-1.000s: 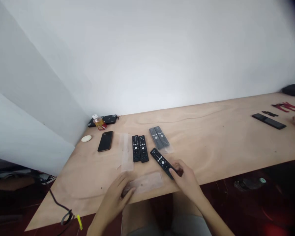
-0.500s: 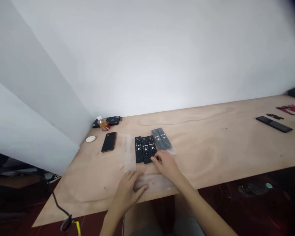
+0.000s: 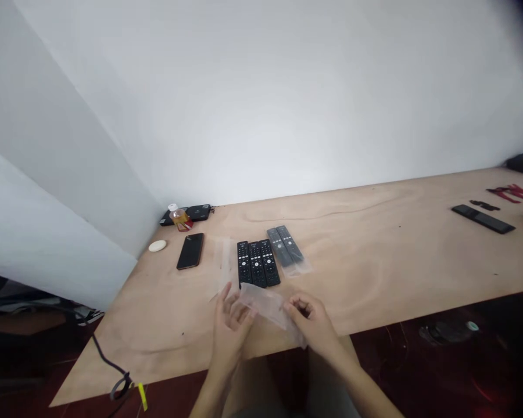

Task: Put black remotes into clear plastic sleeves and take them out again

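A clear, frosted plastic sleeve (image 3: 265, 304) is lifted between my two hands above the front of the table. My right hand (image 3: 314, 326) pinches its right side between thumb and fingers. Against the sleeve's left end is the thumb of my left hand (image 3: 230, 325), whose fingers are apart and loosely curled. Just beyond the sleeve, three black remote controls (image 3: 256, 263) lie side by side, their near ends partly covered by it. Two more remotes in a plastic sleeve (image 3: 285, 247) rest to their right. Flat plastic sleeves (image 3: 225, 264) lie to their left.
On the left are a smartphone (image 3: 190, 251), a round cream-coloured disc (image 3: 157, 246), a bottle (image 3: 181, 219) and black boxes (image 3: 199, 212). At the far right lie a black slab (image 3: 483, 219), a small dark tool (image 3: 484, 205) and red-handled pliers (image 3: 515, 193). The table's front edge runs below my hands.
The plastic sleeve has come up off the table between my hands. My right hand has left the remotes and moved down onto the sleeve. My left hand has turned palm inward.
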The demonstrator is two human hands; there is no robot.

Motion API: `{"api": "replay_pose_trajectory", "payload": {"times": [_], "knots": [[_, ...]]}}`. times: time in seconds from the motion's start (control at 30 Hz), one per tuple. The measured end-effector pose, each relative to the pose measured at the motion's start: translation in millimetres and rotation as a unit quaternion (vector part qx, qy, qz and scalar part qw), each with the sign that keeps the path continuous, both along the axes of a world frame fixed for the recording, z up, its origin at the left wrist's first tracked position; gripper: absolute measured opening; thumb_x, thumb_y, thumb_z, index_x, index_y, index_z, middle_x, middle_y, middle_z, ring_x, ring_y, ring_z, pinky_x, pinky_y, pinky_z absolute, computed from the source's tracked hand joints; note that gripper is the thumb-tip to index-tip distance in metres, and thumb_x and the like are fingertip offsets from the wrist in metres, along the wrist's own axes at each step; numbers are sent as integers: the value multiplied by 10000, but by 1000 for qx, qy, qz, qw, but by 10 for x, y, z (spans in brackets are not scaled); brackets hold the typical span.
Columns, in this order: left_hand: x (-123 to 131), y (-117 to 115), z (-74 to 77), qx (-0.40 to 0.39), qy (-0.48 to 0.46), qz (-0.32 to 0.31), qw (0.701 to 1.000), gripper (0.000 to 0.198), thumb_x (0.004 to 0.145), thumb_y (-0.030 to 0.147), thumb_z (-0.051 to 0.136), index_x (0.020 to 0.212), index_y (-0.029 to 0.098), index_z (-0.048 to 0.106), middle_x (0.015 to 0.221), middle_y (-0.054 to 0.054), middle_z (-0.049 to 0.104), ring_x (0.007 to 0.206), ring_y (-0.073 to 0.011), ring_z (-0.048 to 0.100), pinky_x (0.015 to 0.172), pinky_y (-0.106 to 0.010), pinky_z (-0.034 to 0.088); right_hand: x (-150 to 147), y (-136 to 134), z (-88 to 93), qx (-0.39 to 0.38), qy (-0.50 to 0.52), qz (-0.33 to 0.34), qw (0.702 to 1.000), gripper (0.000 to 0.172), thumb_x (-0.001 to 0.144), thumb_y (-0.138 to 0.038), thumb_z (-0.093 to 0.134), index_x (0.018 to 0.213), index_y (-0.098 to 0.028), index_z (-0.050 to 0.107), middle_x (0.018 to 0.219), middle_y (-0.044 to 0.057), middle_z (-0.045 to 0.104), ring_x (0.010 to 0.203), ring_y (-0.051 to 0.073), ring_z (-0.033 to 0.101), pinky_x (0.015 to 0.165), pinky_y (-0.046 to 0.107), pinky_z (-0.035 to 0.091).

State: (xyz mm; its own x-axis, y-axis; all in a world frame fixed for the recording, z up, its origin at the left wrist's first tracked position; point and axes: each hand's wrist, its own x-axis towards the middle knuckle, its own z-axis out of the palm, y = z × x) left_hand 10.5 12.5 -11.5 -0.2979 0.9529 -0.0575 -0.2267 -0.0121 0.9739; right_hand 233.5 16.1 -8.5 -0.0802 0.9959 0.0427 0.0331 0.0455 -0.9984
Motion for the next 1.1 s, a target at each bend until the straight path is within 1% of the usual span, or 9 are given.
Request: {"api": "replay_pose_trajectory", "payload": {"times": [0.1, 0.23, 0.4, 0.57, 0.67, 0.77, 0.87, 0.97, 1.1], "knots": [[236, -72, 82, -50, -93, 59, 993, 1013, 730, 314, 993, 1585, 381, 454, 1481, -109, 585, 1225, -234, 723, 984, -336, 641, -300, 20, -50, 17, 55, -51, 997, 402, 1009, -536, 698, 799, -198, 642, 671, -33, 524, 639, 154, 483, 604, 272, 363], [271, -80, 227, -41, -176, 135, 974, 957, 773, 219, 965, 1571, 391, 466, 1452, -77, 644, 1265, -210, 718, 1038, -312, 627, -490, -1, -58, 30, 86, -85, 992, 395, 1026, -548, 677, 845, -198, 644, 669, -44, 489, 611, 139, 443, 572, 262, 333], [191, 6, 334, -33, -147, 81, 985, 703, 801, 318, 966, 1414, 213, 639, 1201, -107, 760, 1073, -199, 774, 965, -309, 641, -547, -81, -13, 31, 72, -65, 995, 394, 1034, -540, 670, 838, -199, 641, 679, -38, 489, 630, 146, 452, 573, 260, 345], [172, -51, 252, -66, -75, 100, 990, 584, 806, 468, 937, 1255, 209, 668, 972, -14, 746, 770, -120, 734, 725, -226, 610, -557, -101, 42, 27, 90, -73, 993, 414, 1037, -580, 644, 831, -222, 610, 687, -33, 500, 621, 154, 460, 573, 264, 381], [250, -143, 188, -77, -57, 8, 995, 625, 827, 550, 885, 1289, 209, 637, 1028, -72, 787, 881, -220, 797, 759, -325, 653, -542, -99, 31, 19, 97, -54, 994, 433, 1040, -615, 618, 844, -229, 604, 694, -26, 519, 624, 163, 474, 578, 273, 395], [308, -166, 182, -47, -36, 4, 998, 667, 805, 496, 913, 1334, 219, 617, 1116, -92, 791, 994, -238, 807, 836, -336, 662, -532, -136, -28, 16, 86, -30, 996, 440, 1043, -621, 611, 857, -223, 610, 691, -26, 531, 632, 162, 481, 578, 272, 392], [188, -13, 230, -13, 14, 47, 999, 685, 801, 451, 925, 1355, 194, 616, 1051, -76, 792, 955, -213, 806, 832, -309, 655, -513, -196, -95, 10, 48, 14, 999, 372, 1050, -565, 624, 945, -211, 664, 675, -37, 537, 616, 157, 495, 560, 265, 369], [-140, 330, 270, 34, 108, 52, 992, 665, 830, 460, 885, 1367, 157, 635, 1056, -103, 802, 968, -222, 807, 870, -336, 655, -454, -189, -103, 23, -19, 48, 998, 254, 1067, -442, 611, 1013, -213, 706, 717, -19, 616, 649, 175, 568, 598, 276, 417], [-627, 860, 223, 59, 303, 15, 951, 649, 898, 504, 724, 1391, 97, 615, 1023, -131, 807, 911, -247, 814, 844, -405, 670, -268, 51, -2, 131, -169, 1, 977, 213, 1075, -294, 538, 1066, -214, 735, 973, 76, 755, 905, 253, 671, 826, 365, 529]]}}
